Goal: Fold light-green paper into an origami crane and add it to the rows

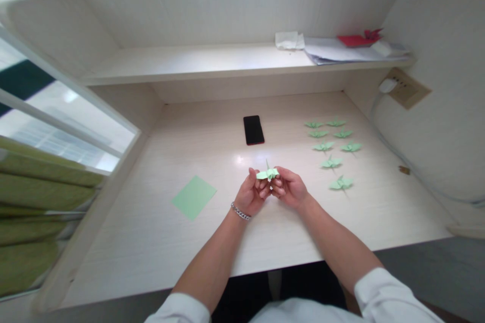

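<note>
Fingers (264,189) of both hands are closed on a small green crane (267,174), just below the centre of the frame. My left hand (250,196), the one with the bracelet (241,211), pinches it from the left. My right hand (290,189) pinches it from the right, so each side has its own grip. I judge the crane is lifted just clear of the desk (212,151), with its thin point sticking up between the hands. Holding it by both sides would let the wings lie out flat without crushing the body.

To the right of centre, eight more folded cranes (332,163) lie in two loose columns, well apart from my hands. They seem placed there in order, out of the way. A flat green sheet (194,197) lies lower left of centre, within reach of the left hand. A phone (253,129) lies face up above my hands, its screen dark.

On the shelf (182,63) in the upper right are papers (341,50) with a red fold (358,39) on top. A plug sits in a socket (407,90) on the right wall.

I can read no brand, label or writing anywhere; the phone shows no mark.
</note>
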Tool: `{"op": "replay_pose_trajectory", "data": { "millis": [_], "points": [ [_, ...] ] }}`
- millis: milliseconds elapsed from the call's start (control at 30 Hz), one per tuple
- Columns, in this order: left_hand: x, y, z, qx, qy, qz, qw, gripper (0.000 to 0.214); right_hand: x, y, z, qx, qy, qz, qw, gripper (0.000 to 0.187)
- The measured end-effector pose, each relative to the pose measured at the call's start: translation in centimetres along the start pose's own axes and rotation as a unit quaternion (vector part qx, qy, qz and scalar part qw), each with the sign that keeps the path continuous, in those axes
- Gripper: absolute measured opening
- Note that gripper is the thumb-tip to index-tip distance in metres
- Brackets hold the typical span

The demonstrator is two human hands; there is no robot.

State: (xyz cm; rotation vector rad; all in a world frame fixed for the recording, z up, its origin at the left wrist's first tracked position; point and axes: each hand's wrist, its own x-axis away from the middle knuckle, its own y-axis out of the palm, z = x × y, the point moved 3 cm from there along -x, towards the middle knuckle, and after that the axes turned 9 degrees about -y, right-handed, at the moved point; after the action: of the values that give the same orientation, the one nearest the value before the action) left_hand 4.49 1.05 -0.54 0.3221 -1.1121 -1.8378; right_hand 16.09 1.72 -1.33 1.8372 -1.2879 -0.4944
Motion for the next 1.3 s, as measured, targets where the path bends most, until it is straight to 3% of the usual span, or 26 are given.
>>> {"op": "replay_pose_trajectory", "data": {
  "millis": [300, 533, 667, 767, 1033, 1300],
  "points": [
    [-0.1, -0.3, -0.2, 0.029, 0.005, -0.035, 0.999, 0.042, 0.0, 0.1, -0.1, -0.049, -0.002, -0.024, 0.998, 0.024],
    [0.2, -0.1, 0.0, 0.042, 0.031, -0.045, 0.998, 0.052, 0.1, 0.3, -0.4, -0.062, -0.010, -0.030, 0.998, 0.022],
    [0.3, -0.1, 0.8, 0.026, 0.041, -0.021, 0.999, 0.057, 0.2, 0.5, -0.9, -0.048, -0.024, -0.030, 0.998, 0.020],
    [0.2, -0.4, 1.1, -0.022, 0.059, 0.016, 0.998, 0.048, 0.0, 0.3, -0.8, 0.004, -0.029, -0.007, 1.000, 0.021],
    [-0.5, -1.6, 0.8, -0.128, 0.080, 0.176, 0.973, 0.042, -0.3, -0.1, -0.3, 0.143, -0.028, 0.023, 0.989, 0.025],
    [-0.7, -0.7, 0.0, -0.030, 0.023, 0.145, 0.989, 0.032, -0.5, -0.3, -0.1, 0.064, -0.047, 0.009, 0.997, 0.029]
  ]
}}
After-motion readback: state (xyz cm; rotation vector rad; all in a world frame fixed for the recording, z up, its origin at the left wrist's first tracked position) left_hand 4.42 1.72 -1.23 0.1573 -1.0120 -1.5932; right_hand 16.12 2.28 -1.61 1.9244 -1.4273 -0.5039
